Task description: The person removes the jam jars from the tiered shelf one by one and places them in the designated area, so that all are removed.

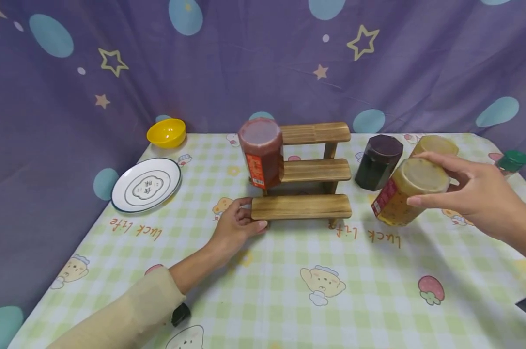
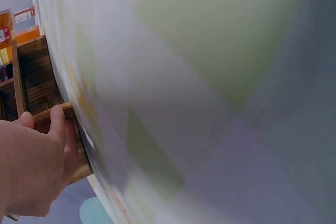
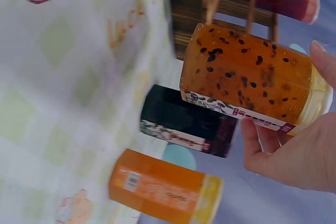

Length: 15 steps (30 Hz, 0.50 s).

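Observation:
A three-step wooden rack point(image 1: 302, 207) stands mid-table, and my left hand point(image 1: 234, 228) grips the left end of its lowest step. In the left wrist view, that hand's fingers and thumb pinch the wood point(image 2: 39, 77). A jar of red jam point(image 1: 267, 155) stands on the left of the rack, overlapping its upper steps in the head view. My right hand point(image 1: 481, 186) holds a jar of orange jam with black seeds point(image 1: 398, 198) around its pale lid, right of the rack. The jar is tilted, and the right wrist view shows the seeds point(image 3: 247, 77) clearly.
A dark jar point(image 1: 376, 167) stands right of the rack, with a yellow-lidded orange jar point(image 3: 157, 184) beside it. Farther right is a green-lidded jar point(image 1: 512, 161). On the left are a white plate point(image 1: 128, 196) and a yellow bowl point(image 1: 167, 134). A purple curtain point(image 1: 263, 63) hangs behind the checked tablecloth.

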Motion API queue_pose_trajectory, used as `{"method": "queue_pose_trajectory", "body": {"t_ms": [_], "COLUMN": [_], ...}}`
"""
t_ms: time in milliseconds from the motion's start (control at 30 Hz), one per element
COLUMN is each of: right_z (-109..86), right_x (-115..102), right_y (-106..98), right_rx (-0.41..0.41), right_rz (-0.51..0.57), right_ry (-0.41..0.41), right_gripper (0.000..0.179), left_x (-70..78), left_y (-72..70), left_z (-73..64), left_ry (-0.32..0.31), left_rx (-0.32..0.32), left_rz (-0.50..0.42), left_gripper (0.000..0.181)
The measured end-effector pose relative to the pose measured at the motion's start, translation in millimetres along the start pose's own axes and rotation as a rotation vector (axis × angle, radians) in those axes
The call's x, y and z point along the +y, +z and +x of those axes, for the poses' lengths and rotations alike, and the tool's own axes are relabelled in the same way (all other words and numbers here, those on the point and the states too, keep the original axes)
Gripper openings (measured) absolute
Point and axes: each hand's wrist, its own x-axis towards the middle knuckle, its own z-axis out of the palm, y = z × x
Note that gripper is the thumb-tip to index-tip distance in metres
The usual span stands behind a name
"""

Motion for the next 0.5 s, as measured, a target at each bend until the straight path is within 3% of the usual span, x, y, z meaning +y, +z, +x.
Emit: {"method": "queue_pose_trajectory", "body": {"t_ms": [300, 500], "right_z": [-2.5, 2.0], "right_x": [18, 25], "right_y": [9, 16], "right_rx": [-0.004, 0.015], "right_rz": [-0.038, -0.069], "right_ry": [0.076, 0.060], "right_gripper": [0.090, 0.084], "left_x": [0.8, 0.5], "left_y": [2.1, 0.4], "left_z": [0.3, -0.3], "left_ry": [0.004, 0.000], "left_rx": [-0.004, 0.001], "left_rz": [-0.004, 0.018], "left_gripper": [0.066, 0.067]}}
